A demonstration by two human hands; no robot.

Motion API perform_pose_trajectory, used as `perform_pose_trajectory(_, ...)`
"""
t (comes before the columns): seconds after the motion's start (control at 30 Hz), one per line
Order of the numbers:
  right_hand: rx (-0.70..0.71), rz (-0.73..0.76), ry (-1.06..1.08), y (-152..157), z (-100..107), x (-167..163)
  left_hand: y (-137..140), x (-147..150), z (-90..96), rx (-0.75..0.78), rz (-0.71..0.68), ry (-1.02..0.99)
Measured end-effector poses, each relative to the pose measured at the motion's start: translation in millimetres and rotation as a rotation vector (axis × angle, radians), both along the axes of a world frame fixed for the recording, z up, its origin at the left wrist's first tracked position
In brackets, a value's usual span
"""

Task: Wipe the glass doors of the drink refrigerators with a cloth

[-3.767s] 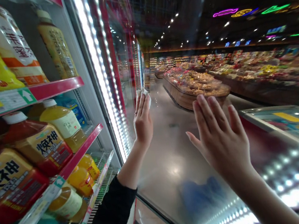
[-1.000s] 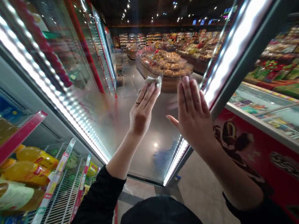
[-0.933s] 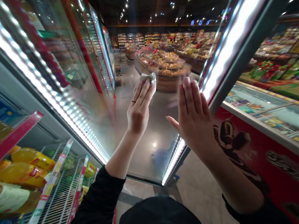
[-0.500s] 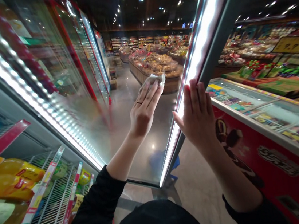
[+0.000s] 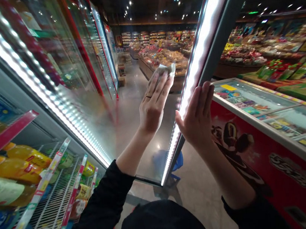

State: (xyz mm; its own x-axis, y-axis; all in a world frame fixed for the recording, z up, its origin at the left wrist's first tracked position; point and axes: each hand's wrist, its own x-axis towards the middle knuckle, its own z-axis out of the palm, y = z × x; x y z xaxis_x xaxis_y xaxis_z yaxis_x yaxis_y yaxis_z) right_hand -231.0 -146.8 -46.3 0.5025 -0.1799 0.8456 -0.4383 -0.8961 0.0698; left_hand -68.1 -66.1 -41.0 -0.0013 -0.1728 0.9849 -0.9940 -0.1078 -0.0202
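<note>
A crumpled pale cloth (image 5: 170, 69) lies under the fingertips of my left hand (image 5: 152, 107), which presses it flat against the glass door (image 5: 137, 146) near its lit edge. Part of the cloth is hidden beneath the fingers. My right hand (image 5: 197, 120) rests along the dark door frame (image 5: 210, 60) beside the bright light strip (image 5: 192, 71). Its fingers are stretched out, the thumb apart on the strip side, and no object shows in it. The door stands swung out from the fridge, with misty patches on its lower left glass.
On the left, fridge shelves (image 5: 59, 202) carry orange drink bottles (image 5: 19, 167) and other packs. A red chest freezer (image 5: 261, 145) stands close on the right. Behind the door's lower edge is a blue object (image 5: 178, 162). Beyond the glass, an aisle floor (image 5: 130, 83) runs past heaped display counters (image 5: 162, 58).
My left hand and the cloth have moved up and right across the glass, closer to the light strip. My right hand has tilted, its fingers now slanting right. The view has shifted slightly.
</note>
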Motion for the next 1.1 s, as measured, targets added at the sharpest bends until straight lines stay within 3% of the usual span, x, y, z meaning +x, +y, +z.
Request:
perform_pose_trajectory(0.1, 0.017, 0.036, -0.014, -4, -10, 0, 2, -7, -15.5, -0.053, 0.058, 0.0)
perform_pose_trajectory(0.2, 0.045, 0.075, -0.038, -9, -20, 2, 1, -26, -29.3, -0.002, 0.029, -0.027)
perform_pose_trajectory(0.3, 0.023, 0.108, -0.058, -13, -27, 4, -2, -32, -26.4, 0.063, 0.016, -0.056)
perform_pose_trajectory(0.43, -0.03, 0.156, -0.084, -16, -27, 5, 0, -16, -20.4, 0.068, 0.104, -0.041)
perform_pose_trajectory(0.63, -0.05, 0.165, -0.134, -9, -28, 8, 4, -14, -60.1, -0.056, 0.228, 0.003)
perform_pose_trajectory(0.73, -0.057, 0.127, -0.144, -4, -32, 11, 1, -17, -68.8, 0.06, 0.243, 0.007)
perform_pose_trajectory(0.83, -0.119, 0.119, -0.176, -2, -35, 13, 5, -3, -62.8, 0.16, 0.212, 0.012)
perform_pose_trajectory(0.97, -0.146, 0.171, -0.196, -3, -34, 14, 17, 19, -66.7, -0.009, 0.189, 0.097)
perform_pose_trajectory(1.03, -0.143, 0.211, -0.202, -3, -34, 14, 20, 16, -78.7, -0.073, 0.215, 0.128)
perform_pose_trajectory(1.1, -0.152, 0.238, -0.207, -4, -35, 13, 17, 1, -90.3, -0.042, 0.232, 0.109)
